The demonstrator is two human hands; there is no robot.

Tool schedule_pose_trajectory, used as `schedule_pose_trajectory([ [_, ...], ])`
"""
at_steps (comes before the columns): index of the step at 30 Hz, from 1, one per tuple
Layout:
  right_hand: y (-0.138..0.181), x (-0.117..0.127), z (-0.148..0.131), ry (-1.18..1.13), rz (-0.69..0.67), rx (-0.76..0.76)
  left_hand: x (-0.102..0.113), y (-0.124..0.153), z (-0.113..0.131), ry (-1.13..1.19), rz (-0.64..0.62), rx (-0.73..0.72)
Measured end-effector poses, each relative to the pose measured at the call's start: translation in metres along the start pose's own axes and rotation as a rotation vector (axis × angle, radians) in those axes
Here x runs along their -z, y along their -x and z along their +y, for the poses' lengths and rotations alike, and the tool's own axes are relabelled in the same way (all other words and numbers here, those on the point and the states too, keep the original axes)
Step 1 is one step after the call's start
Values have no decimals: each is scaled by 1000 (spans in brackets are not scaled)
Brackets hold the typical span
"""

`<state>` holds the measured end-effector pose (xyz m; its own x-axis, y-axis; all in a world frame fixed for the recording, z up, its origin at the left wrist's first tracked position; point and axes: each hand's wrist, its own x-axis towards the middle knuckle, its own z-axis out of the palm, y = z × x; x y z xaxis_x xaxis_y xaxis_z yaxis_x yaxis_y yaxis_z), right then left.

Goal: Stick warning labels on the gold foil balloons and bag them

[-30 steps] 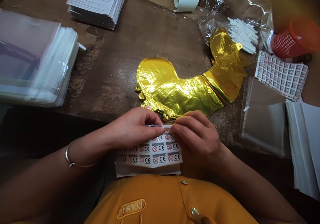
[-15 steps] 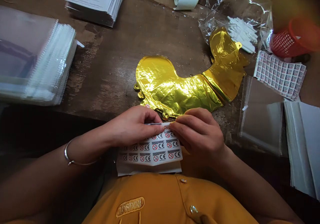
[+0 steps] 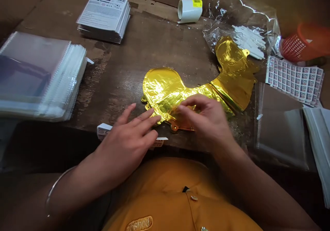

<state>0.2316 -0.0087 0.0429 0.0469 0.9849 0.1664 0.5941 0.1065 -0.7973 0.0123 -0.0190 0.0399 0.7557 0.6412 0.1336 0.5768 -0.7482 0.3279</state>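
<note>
A flat gold foil balloon (image 3: 165, 83) lies folded on the table. My left hand (image 3: 129, 138) rests palm down at its near left edge, fingers stretched and spread, the fingertips touching the foil. Beneath that hand is a white sheet of printed labels (image 3: 103, 130), mostly covered and sticking out on both sides of the palm at the table's edge. My right hand (image 3: 208, 117) is over the lower middle of the balloon with thumb and fingers pinched together. Its fingertips are blurred, and whatever is between them cannot be made out.
Clear plastic sleeves (image 3: 33, 65) are stacked at left, printed cards (image 3: 103, 14) behind them. A white label roll (image 3: 190, 10) stands at the back. On the right are white sticks (image 3: 249, 41) in a clear bag, a red basket (image 3: 295, 46), a sticker sheet (image 3: 294, 79) and another sleeve (image 3: 281, 127).
The label sheet has gone from between both hands to under my left hand. My left fingers have spread onto the balloon, and my right hand has moved forward over the foil. The view has shifted.
</note>
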Motion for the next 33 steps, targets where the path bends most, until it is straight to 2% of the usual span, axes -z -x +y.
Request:
schedule_pose_trajectory([
  [3, -8, -24, 11, 67, -53, -31, -13, 1, -8, 47, -12, -56],
  [6, -7, -36, 15, 78, -79, -52, -20, 0, -13, 91, -22, -48],
  [17, -9, -38, 7, 181, -126, -5, -16, -4, -13, 39, -40, -86],
  [33, -10, -43, 12, 228, -125, 20, -17, -6, -14, 40, -42, -106],
])
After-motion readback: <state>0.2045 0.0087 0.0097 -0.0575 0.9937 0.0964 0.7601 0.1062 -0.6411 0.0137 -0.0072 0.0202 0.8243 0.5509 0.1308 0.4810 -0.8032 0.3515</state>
